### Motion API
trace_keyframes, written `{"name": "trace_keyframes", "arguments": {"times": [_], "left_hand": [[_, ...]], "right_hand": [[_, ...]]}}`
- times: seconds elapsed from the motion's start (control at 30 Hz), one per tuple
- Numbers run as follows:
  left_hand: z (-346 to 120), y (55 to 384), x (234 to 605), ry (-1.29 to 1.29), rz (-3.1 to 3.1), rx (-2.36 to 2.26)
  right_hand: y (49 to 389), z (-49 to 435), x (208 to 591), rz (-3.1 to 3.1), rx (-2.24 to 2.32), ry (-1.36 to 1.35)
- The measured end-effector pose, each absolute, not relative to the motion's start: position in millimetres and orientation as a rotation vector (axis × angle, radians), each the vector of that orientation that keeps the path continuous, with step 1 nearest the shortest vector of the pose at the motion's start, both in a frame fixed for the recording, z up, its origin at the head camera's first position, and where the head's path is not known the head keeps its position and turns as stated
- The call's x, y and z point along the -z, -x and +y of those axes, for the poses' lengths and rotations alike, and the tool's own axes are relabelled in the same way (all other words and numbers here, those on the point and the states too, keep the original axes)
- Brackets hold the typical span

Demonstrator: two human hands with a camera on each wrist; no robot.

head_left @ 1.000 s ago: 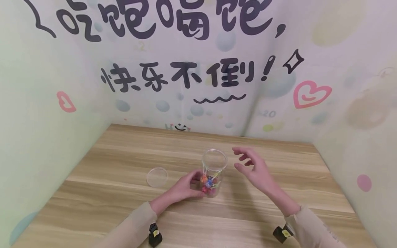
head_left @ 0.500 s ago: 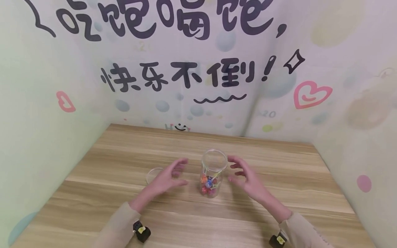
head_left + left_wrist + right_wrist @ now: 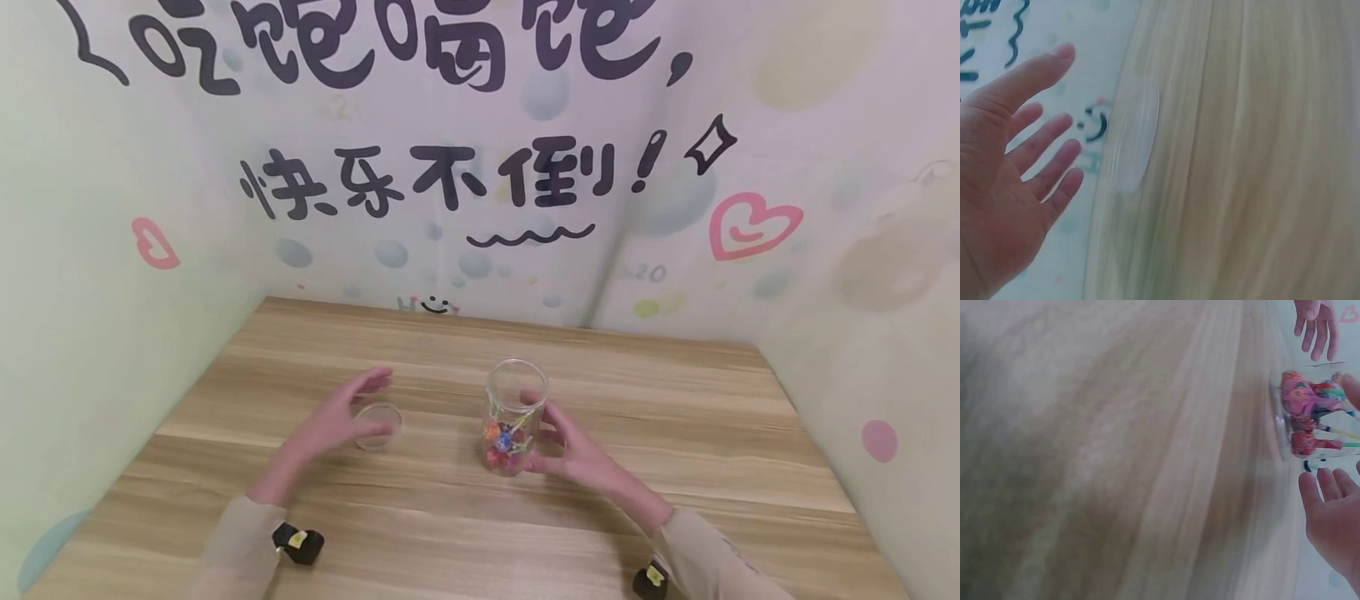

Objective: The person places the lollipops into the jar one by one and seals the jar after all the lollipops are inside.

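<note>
A clear plastic jar (image 3: 514, 417) stands upright and uncovered on the table, with several wrapped lollipops (image 3: 1302, 409) low inside it, sticks pointing up. My right hand (image 3: 573, 446) is spread around the jar's right side, thumb in front and fingers behind. In the right wrist view those fingers (image 3: 1329, 487) look relaxed, with a gap to the jar; whether the thumb touches it I cannot tell. On the left, my left hand (image 3: 333, 421) hovers with parted fingers beside and partly over a round clear lid (image 3: 1137, 134) lying flat. Nothing is in that hand.
The wood-grain table (image 3: 450, 550) meets a printed wall (image 3: 352, 275) at its back edge, with walls at left and right too. A small black device (image 3: 300, 543) is strapped to each wrist.
My left hand has let go of the jar and moved left to the lid. My right hand has come in from the right to the jar, which has stayed put.
</note>
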State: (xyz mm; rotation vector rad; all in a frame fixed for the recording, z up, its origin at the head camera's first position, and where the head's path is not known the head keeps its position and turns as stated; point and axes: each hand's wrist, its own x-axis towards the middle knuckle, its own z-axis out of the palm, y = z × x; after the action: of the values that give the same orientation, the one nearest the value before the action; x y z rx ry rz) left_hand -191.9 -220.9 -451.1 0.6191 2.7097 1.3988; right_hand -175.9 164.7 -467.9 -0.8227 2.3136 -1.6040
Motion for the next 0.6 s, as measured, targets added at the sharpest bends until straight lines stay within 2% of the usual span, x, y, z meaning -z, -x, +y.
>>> {"name": "trace_keyframes", "arguments": {"times": [0.33,0.6], "left_hand": [[-247.8,184.3,465.2,-0.528,2.69,-1.317],[-246.9,183.4,474.1,-0.596,2.727,-1.268]], "right_hand": [[179.1,154.7,474.8,2.2,1.571,0.718],[186.1,154.9,483.0,2.302,1.48,0.721]]}}
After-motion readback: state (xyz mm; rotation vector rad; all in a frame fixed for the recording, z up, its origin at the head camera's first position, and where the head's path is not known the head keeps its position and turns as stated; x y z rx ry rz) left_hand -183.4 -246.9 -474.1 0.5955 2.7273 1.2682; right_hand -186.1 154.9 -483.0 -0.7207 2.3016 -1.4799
